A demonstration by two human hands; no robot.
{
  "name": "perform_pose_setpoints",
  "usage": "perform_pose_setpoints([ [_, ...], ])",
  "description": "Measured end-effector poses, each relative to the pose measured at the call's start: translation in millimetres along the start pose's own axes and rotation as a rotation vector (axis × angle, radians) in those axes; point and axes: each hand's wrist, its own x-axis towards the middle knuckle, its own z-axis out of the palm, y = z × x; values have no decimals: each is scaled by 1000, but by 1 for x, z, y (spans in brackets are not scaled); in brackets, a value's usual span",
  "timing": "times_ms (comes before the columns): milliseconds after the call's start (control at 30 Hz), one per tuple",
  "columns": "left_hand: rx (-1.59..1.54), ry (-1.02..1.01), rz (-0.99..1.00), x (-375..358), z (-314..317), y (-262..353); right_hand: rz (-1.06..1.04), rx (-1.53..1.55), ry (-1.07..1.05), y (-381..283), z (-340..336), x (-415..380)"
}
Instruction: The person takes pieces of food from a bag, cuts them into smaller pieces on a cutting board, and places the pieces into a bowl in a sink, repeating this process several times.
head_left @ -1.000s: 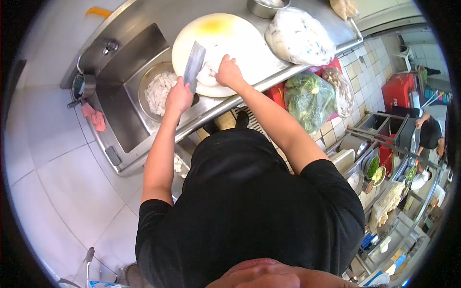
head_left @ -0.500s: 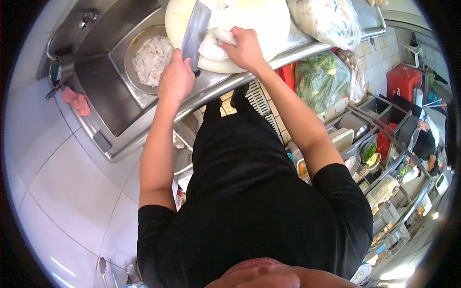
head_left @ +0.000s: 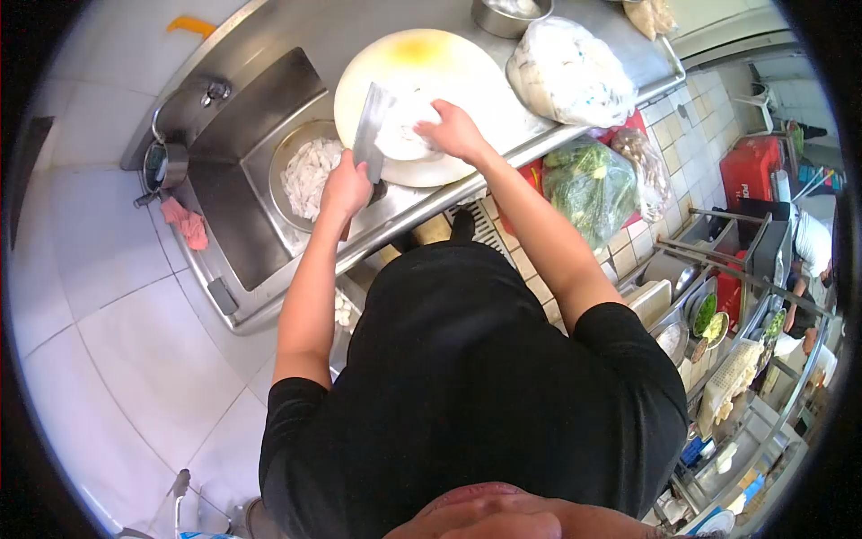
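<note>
Cleaver (head_left: 369,128) clamped in my left hand (head_left: 347,186), right hand (head_left: 455,136) at pale meat (head_left: 400,133) on the cutting board (head_left: 361,74) toward twelve o'clock, grip unclear, I judge this slicing, next needing a steady hold.

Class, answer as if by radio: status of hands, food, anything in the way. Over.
Left hand: gripping cleaver. Right hand: at pale food on board, grip unclear. Bag beside board, clear of both hands.

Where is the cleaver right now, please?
In the head view, the cleaver is in the left hand, blade over the left side of the round board, right of the bowl of white strips.
</note>
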Motion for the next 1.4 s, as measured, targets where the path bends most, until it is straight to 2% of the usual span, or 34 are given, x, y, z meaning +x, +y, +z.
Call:
perform_pose_setpoints([
  [67,8,3,2,-1,-2,3,113,-588,150,33,-13,-5],
  [100,21,-2,-7,-2,-3,5,105,-591,156,32,-18,-12],
  [167,12,6,5,-5,-3,9,-102,-856,445,30,-20,-34],
  [233,15,12,15,-6,-3,7,-150,-863,407,35,-18,-36],
  [300,18,-31,35,-1,-1,6,-432,-856,160,44,-15,-33],
  [367,63,5,92,-5,-5,10,-474,-871,124,44,-1,-33],
  [433,173,-19,102,-14,-21,31,-415,-1003,26,38,8,-37],
  [567,262,-51,186,-34,-25,76,-424,-859,157,35,9,-37],
  [667,326,-70,214,-16,-11,95,-357,-876,64,30,6,-26],
  [767,357,-58,222,-8,-1,98,-290,-963,47,27,4,-21],
  [833,420,-128,194,-15,-6,94,-251,-952,54,29,2,-19],
  [900,402,-141,207,-26,-3,51,-260,-881,34,33,-1,-21],
  [967,316,-186,177,-67,-14,5,-295,-846,76,42,0,-28],
  [1033,381,-177,141,-101,-27,-20,-338,-816,130,53,-1,-28],
  [1100,398,-201,141,-103,-52,-7,-566,-732,171,67,-7,-32],
  [1133,405,-226,128,-105,-58,-2,-572,-733,164,67,-13,-34],
  [1200,358,-146,211,-87,-51,16,-621,-672,-4,63,-23,-31],
  [1267,350,-114,151,-69,-40,56,-614,-707,-6,47,-25,-33],
  [1400,286,-74,217,-21,-3,98,-565,-760,38,33,-12,-28],
])
